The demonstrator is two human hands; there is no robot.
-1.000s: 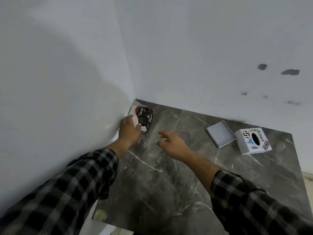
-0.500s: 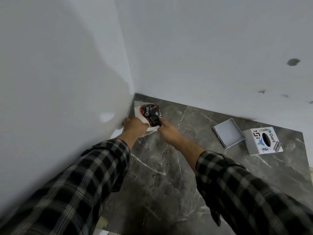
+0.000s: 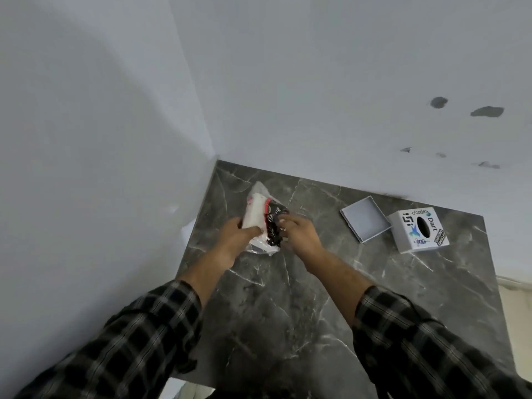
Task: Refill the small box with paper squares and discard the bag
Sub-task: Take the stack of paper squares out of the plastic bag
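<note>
The task looks to be at an early stage: nothing has gone into the box yet and the bag is not discarded.

At the left, near the wall corner, the left hand [image 3: 237,237] is closed around the near end of the bag [image 3: 263,223], thumb and fingers wrapped on it, holding it just above the dark marble table [image 3: 288,312]. The bag is a clear plastic packet with a white stack inside, presumably the paper squares [image 3: 253,216], and a black printed label on its right side. Its long axis runs from near to far, tilted slightly leftward, with the far end pointing toward the corner of the walls.

Just to its right, the right hand [image 3: 296,234] has its fingers curled against the bag's black side, pinching or picking at it; whether it has opened the plastic cannot be told.

Farther right, well apart from the hands, lies an open shallow tray [image 3: 365,223], empty as far as it shows. Touching or just beside it at the far right stands the small box [image 3: 417,233], white with stickers and an oval slot on top.
</note>
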